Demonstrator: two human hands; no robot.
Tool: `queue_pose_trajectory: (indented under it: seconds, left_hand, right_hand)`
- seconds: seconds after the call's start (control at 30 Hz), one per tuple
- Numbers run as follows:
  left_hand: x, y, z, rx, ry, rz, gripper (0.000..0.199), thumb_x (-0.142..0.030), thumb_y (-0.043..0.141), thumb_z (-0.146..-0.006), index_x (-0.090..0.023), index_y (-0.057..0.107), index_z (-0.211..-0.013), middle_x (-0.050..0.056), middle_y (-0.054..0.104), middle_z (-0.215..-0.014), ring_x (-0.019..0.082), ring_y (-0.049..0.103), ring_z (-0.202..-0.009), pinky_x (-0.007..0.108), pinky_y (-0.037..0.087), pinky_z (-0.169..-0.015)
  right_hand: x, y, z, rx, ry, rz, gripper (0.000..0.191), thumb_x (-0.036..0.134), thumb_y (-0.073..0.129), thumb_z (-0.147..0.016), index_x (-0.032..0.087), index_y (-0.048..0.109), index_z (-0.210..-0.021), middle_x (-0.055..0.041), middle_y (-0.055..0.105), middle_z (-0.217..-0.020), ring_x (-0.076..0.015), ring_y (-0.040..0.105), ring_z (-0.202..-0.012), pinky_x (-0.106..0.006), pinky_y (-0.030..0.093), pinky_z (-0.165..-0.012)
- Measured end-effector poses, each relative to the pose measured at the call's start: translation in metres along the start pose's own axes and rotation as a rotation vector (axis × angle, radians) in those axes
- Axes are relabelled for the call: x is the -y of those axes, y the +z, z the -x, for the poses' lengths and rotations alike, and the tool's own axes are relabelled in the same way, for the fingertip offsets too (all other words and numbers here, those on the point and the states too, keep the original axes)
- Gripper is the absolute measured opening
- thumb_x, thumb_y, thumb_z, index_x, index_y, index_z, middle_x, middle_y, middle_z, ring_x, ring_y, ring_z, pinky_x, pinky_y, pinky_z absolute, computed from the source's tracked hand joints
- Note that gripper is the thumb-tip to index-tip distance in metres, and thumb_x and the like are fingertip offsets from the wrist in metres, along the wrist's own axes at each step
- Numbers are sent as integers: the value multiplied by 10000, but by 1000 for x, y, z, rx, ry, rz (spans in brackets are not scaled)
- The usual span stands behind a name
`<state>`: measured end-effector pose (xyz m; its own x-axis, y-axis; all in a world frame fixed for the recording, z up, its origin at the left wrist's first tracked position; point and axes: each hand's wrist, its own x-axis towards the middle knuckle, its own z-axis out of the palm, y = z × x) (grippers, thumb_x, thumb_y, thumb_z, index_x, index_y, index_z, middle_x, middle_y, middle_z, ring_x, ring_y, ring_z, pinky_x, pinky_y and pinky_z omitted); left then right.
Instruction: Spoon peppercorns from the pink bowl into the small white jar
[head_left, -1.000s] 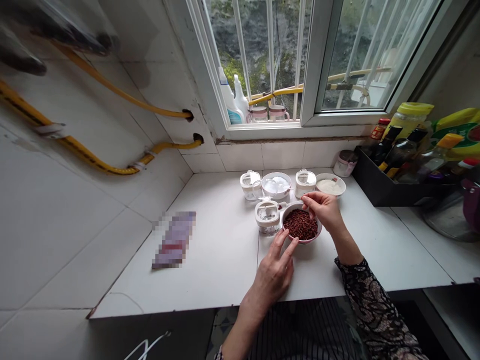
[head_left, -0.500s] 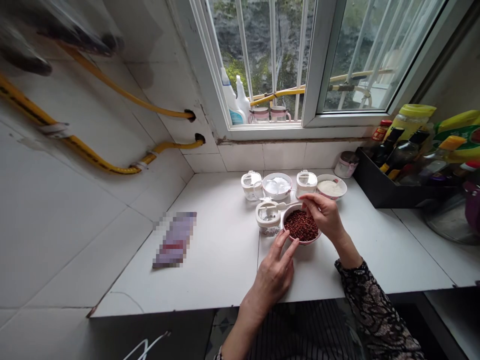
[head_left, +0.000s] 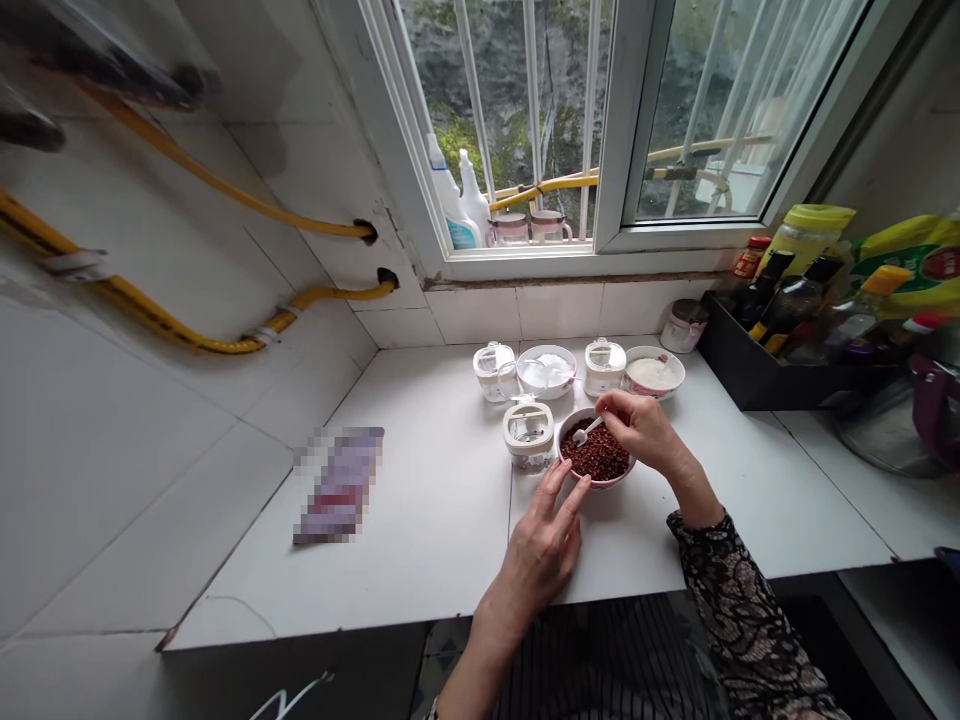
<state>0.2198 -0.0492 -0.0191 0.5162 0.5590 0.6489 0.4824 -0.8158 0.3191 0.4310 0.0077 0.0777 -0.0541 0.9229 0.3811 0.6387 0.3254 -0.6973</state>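
Note:
My right hand (head_left: 641, 430) pinches the handle of a small white spoon (head_left: 587, 432). The spoon's head is over the reddish-brown peppercorn-like grains (head_left: 600, 458) in a round bowl (head_left: 604, 485). Against the bowl's near left rim rest the outstretched fingers of my left hand (head_left: 546, 545), and its thumb is largely hidden. A clear seasoning jar (head_left: 529, 455) with a white-rimmed lid stands just left of the bowl. Farther back are a second lidded jar (head_left: 495, 375), a bowl of white powder or grains (head_left: 547, 372), a third jar (head_left: 604, 368) and a bowl of off-white grains (head_left: 655, 374).
A blurred purple packet (head_left: 341, 487) lies on the white tiled counter (head_left: 435, 540) to the left. At the right stand a black box (head_left: 780, 385) of bottles, a pink-banded jar (head_left: 683, 326) and a pot with a glass lid (head_left: 885, 430). The window (head_left: 525, 250) is behind.
The spoon has swung from above the front jar's lid to over the grains in the bowl. My left hand stays at the rim. The view has shifted slightly.

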Motion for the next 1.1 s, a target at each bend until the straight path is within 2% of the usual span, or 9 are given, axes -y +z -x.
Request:
queue_pose_trajectory:
  seconds: [0.27,0.6,0.83,1.0,1.1]
  left_hand:
    - [0,-1,0,5,3,-3,692,18,446,-902,-197,340,-1551,185,394,-1556,289,343,-1508,478,478,-1142]
    - [-1,-1,-1,-5,-3,-14,697,-1,446,-912,-216,323,-1564,171,416,-1556,293,359,-1501,482,493,-1128]
    - [-1,0,-1,-25,2,1,681,-1,443,-923,-221,332,-1558,175,419,-1548,298,365,-1498,485,498,-1127]
    - [0,1,0,-21,4,2,699,7,443,-906,-216,331,-1560,177,415,-1552,304,355,-1502,490,501,-1123]
    - [0,2,0,-19,12,-3,704,13,442,-899,-201,333,-1560,187,406,-1553,303,352,-1503,491,492,-1130]
  right_hand:
    - [-13,0,-6,-85,164,-203,139,288,539,-766,193,640,-753,3,620,-626,-143,531,-567,-279,429,-581]
    - [-11,6,-6,-51,172,-252,142,310,551,-742,198,637,-728,6,609,-617,-140,533,-561,-269,424,-546]
    - [-10,-1,-9,-153,265,-503,151,337,618,-684,194,626,-734,38,546,-514,-106,436,-438,-244,338,-430]
    - [1,12,-7,-250,153,-588,192,375,655,-783,194,628,-841,30,579,-566,-100,457,-432,-237,365,-416]
    - [12,29,-2,-288,-4,-477,137,330,600,-884,201,641,-905,2,629,-650,-128,554,-522,-259,465,-505]
